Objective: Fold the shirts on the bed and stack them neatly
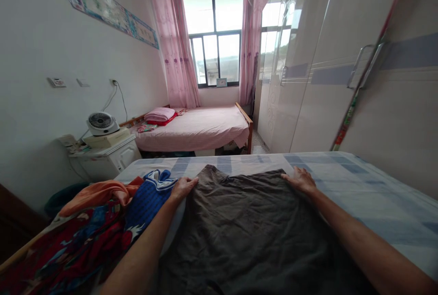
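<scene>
A dark grey-brown garment [246,222] lies spread flat on the near bed, which has a blue and white checked sheet [369,190]. My left hand [183,187] rests on the garment's far left edge, fingers flat and together. My right hand [301,180] lies flat on its far right corner, fingers stretched out. Neither hand grips anything. To the left of my left arm lies a pile of clothes: a blue knitted piece [150,197], an orange piece [102,192] and red patterned fabric [68,245].
A second bed with a pink sheet [201,128] and folded pink bedding [160,114] stands under the window. A small fan [101,123] sits on a white cabinet [106,158] at the left wall. A glossy wardrobe [325,58] fills the right side.
</scene>
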A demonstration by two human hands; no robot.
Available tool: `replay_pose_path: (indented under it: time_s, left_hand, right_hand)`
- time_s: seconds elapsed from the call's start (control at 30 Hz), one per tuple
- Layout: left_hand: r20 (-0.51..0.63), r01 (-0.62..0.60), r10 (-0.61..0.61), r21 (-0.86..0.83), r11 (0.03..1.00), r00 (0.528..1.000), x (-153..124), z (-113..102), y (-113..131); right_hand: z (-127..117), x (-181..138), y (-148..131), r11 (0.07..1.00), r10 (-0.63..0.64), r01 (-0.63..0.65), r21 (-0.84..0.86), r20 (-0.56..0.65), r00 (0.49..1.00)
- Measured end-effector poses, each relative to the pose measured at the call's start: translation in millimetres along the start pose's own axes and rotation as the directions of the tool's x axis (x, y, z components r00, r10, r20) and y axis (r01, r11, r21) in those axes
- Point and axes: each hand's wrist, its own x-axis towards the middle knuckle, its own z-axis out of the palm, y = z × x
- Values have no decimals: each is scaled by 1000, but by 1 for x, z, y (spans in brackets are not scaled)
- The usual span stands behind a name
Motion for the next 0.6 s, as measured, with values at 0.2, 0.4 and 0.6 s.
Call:
replay_pose_path:
  time_s: [0.2,0.4,0.6]
  left_hand:
    - [-83,-119,99,-291,949,992,8,4,12]
    - [-188,-165,122,-230,959,975,18,12,3]
    - [-202,-142,133,-28,990,970,21,15,-2]
  right_hand:
    - [6,24,-2,986,-129,131,102,-19,991]
    - [12,32,6,986,-29,48,159,-120,992]
    - [10,30,3,988,18,0,151,-118,993]
